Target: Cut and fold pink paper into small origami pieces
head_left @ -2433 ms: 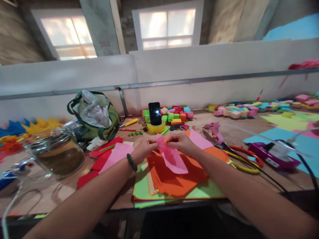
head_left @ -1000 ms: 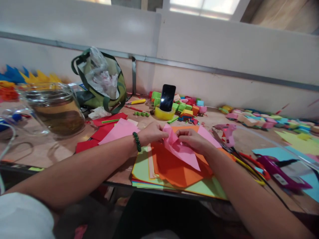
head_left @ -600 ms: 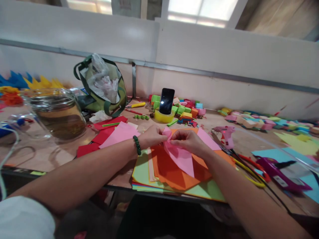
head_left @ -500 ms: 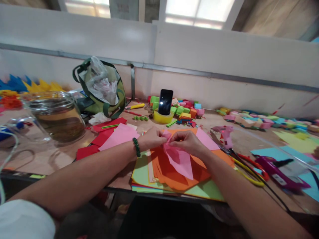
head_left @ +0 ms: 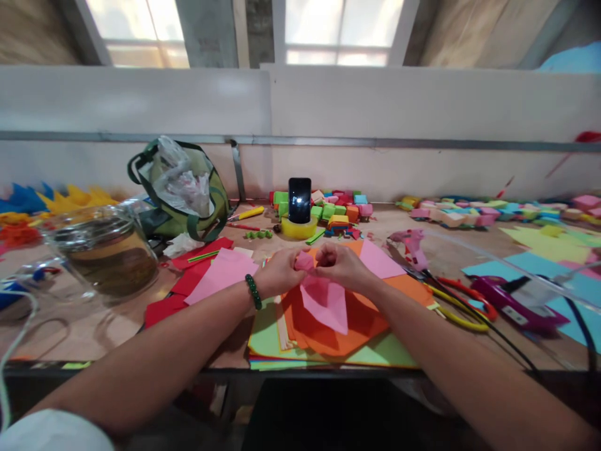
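Both hands pinch one folded pink paper (head_left: 326, 304) above a pile of orange sheets (head_left: 361, 329). My left hand (head_left: 283, 270) grips its upper left part, a green bead bracelet on the wrist. My right hand (head_left: 345, 266) has thumb and fingers closed on its upper right part. The paper's loose end hangs down to a point over the orange sheets. Light green paper (head_left: 267, 335) lies beneath the pile. Another pink sheet (head_left: 223, 272) rests on red paper left of my hands, and one more pink sheet (head_left: 380, 258) lies to the right.
A phone (head_left: 299, 199) stands in a yellow tape roll (head_left: 299, 228), with small folded blocks behind. At left are a glass jar (head_left: 110, 257) and a green bag (head_left: 216, 188). Right are a pink glue gun (head_left: 416, 247), scissors (head_left: 462, 313) and a purple power strip (head_left: 516, 310).
The head view has tilted up slightly and turned. Between my hands, the pink paper's upper part looks more bunched, and its hanging end has shifted left.
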Tool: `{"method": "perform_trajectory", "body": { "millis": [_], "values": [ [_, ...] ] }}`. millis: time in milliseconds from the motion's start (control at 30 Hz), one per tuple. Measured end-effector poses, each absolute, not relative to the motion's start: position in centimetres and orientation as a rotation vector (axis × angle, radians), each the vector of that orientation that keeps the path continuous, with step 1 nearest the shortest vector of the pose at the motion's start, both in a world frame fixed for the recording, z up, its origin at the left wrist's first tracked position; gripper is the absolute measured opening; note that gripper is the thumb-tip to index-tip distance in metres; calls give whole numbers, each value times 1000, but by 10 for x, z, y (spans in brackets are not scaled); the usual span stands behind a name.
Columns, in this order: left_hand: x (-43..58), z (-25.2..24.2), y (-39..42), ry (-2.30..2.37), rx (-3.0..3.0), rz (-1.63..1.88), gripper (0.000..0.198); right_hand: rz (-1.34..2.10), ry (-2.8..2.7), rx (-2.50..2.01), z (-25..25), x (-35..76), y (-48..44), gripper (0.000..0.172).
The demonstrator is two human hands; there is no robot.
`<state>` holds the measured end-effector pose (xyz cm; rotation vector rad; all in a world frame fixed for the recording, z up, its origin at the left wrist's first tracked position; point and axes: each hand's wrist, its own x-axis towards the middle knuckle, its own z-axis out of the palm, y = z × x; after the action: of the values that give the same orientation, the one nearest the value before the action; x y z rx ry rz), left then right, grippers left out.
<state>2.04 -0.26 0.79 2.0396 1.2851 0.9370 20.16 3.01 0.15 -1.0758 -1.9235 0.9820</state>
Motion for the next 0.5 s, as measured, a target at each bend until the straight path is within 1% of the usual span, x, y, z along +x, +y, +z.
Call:
{"method": "perform_trajectory", "body": {
  "millis": [67, 100, 167, 233, 367, 500],
  "values": [
    [21, 13, -4, 1349, 2028, 980, 65, 1043, -1869, -1062, 10, 205, 30, 31],
    [21, 15, -4, 1366, 2007, 984, 72, 1076, -1844, -1060, 15, 207, 29, 30],
    [22, 17, -5, 1341, 1987, 981, 78, 1145, -1826, -1061, 22, 210, 26, 30],
    [22, 19, -6, 1298, 2027, 991, 79, 1178, -1864, -1056, 25, 211, 23, 27],
    [22, 18, -9, 1317, 2160, 927, 77, 1162, -1951, -1040, 19, 207, 22, 12],
    [22, 15, -11, 1351, 2162, 902, 77, 1083, -1964, -1046, 10, 205, 25, 13]
  ]
}}
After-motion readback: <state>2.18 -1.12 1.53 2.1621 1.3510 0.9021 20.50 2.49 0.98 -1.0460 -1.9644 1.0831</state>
